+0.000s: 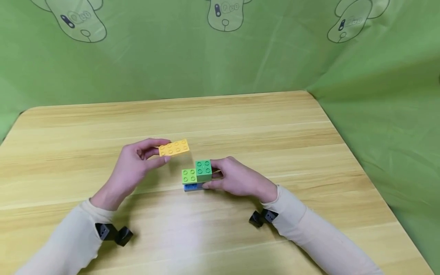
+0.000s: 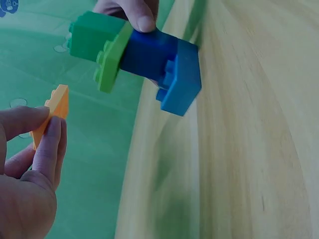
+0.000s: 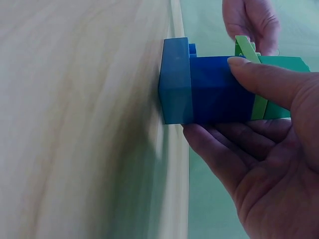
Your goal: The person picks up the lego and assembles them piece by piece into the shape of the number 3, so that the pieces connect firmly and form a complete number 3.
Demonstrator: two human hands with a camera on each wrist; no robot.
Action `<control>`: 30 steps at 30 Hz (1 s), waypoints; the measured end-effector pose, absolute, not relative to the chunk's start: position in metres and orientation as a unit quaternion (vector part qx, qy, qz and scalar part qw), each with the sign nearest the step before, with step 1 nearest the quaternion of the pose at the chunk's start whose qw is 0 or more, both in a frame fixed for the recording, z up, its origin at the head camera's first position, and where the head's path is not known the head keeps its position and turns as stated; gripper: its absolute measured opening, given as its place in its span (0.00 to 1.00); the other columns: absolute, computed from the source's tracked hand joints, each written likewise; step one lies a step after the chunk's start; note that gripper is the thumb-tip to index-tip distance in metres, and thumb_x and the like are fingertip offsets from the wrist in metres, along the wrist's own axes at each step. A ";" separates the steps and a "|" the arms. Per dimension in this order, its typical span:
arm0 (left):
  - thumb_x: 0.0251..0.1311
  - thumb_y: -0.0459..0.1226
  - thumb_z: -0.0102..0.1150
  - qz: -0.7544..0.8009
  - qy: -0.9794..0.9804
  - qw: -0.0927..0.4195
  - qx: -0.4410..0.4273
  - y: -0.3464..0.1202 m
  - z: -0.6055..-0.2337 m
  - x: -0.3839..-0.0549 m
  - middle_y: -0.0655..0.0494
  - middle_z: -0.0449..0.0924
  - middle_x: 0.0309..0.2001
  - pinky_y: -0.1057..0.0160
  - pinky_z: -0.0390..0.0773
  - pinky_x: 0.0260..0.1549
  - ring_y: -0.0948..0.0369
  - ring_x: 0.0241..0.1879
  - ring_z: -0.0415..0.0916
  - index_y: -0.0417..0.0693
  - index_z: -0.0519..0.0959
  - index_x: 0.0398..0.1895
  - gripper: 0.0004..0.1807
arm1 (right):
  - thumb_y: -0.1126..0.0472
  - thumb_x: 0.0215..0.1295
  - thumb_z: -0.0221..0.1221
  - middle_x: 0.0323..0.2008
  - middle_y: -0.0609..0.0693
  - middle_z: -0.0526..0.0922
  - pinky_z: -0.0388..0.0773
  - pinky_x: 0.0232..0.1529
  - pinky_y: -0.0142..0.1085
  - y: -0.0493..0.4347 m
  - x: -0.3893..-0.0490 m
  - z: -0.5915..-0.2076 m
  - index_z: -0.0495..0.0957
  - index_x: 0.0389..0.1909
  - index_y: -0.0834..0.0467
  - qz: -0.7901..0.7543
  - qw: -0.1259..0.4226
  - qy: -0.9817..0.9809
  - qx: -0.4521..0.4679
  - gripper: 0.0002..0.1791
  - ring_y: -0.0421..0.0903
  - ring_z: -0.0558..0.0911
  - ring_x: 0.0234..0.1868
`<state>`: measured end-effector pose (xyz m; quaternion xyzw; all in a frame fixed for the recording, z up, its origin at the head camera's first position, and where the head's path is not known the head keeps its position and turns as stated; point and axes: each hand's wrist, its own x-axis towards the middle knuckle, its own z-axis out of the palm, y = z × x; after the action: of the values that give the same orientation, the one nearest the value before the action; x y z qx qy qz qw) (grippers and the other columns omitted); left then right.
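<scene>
Between thumb and fingers, my left hand [image 1: 135, 164] pinches a flat yellow-orange toy brick [image 1: 174, 148], its two rows of studs facing up. My right hand [image 1: 237, 176] grips a stack of toy bricks by the side. At the bottom of that stack is a lighter blue brick [image 2: 185, 79], with a dark blue block [image 3: 219, 89] on one end of it. Above them lies a thin lime green brick [image 1: 188, 176] that juts out to the left. A green block [image 1: 204, 170] tops its right part. The yellow-orange brick is apart from the stack, up and to its left in the head view.
A wood-grain table [image 1: 220, 118] stretches under both hands. Green cloth [image 1: 220, 65] with printed animal heads hangs behind it and along the right side. Small black devices [image 1: 115, 233] are strapped at both wrists, over light sleeves.
</scene>
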<state>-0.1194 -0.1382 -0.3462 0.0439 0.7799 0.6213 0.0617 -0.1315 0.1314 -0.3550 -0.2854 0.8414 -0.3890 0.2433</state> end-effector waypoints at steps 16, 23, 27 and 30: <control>0.55 0.30 0.71 0.651 0.751 0.063 0.093 -0.131 -0.329 -0.097 0.46 0.82 0.47 0.66 0.82 0.39 0.54 0.45 0.80 0.40 0.79 0.55 0.23 | 0.61 0.62 0.68 0.47 0.45 0.84 0.78 0.50 0.32 0.132 -0.133 -0.356 0.77 0.56 0.61 -0.396 0.248 0.835 -0.290 0.22 0.39 0.82 0.49; 0.56 0.29 0.69 0.659 0.740 0.070 0.110 -0.130 -0.326 -0.095 0.45 0.80 0.49 0.65 0.82 0.38 0.56 0.45 0.81 0.40 0.79 0.56 0.23 | 0.62 0.62 0.67 0.48 0.44 0.84 0.78 0.50 0.31 0.129 -0.134 -0.356 0.77 0.57 0.60 -0.398 0.253 0.834 -0.286 0.22 0.38 0.81 0.49; 0.55 0.27 0.69 0.666 0.731 0.073 0.130 -0.126 -0.325 -0.095 0.46 0.80 0.50 0.64 0.83 0.38 0.53 0.46 0.81 0.40 0.79 0.54 0.21 | 0.62 0.62 0.67 0.48 0.44 0.84 0.78 0.49 0.30 0.130 -0.134 -0.356 0.76 0.59 0.60 -0.397 0.252 0.835 -0.287 0.23 0.38 0.81 0.49; 0.54 0.26 0.69 0.671 0.722 0.079 0.147 -0.122 -0.325 -0.094 0.47 0.79 0.51 0.63 0.83 0.38 0.52 0.45 0.81 0.40 0.80 0.53 0.21 | 0.62 0.63 0.67 0.48 0.44 0.84 0.78 0.49 0.30 0.132 -0.133 -0.356 0.75 0.61 0.60 -0.394 0.253 0.836 -0.287 0.26 0.37 0.81 0.49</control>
<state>-0.0938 -0.1217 -0.3250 0.1475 0.7223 0.6711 0.0791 -0.1334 0.1318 -0.3560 -0.2871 0.8358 -0.3938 0.2529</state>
